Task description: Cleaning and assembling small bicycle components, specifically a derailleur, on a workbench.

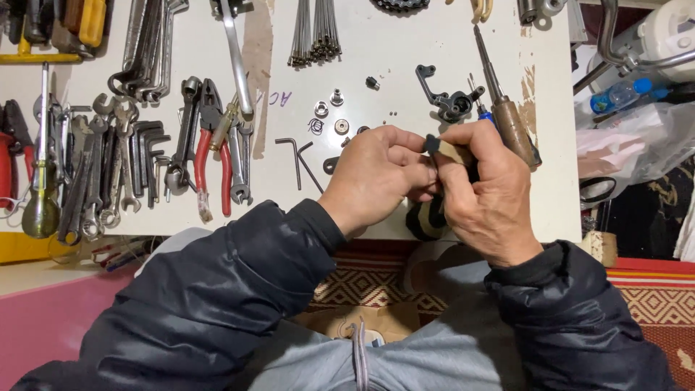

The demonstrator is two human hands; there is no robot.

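Head view shows both hands meeting over the near edge of a white workbench (405, 43): the right hand (483, 194) pinches a small tan block with a dark end (443, 148) between thumb and forefinger, while the left hand (376, 176) is curled closed against it, fingertips touching the same piece. Just beyond the hands lie a wooden-handled screwdriver (507, 108), a black metal bracket (447, 98), several small washers (331, 116) and two hex keys (298, 161), with red-handled pliers (212, 148) and spanners (116, 170) well off to the left.

Red-handled pliers (210, 145) lie on the white table (376, 43).
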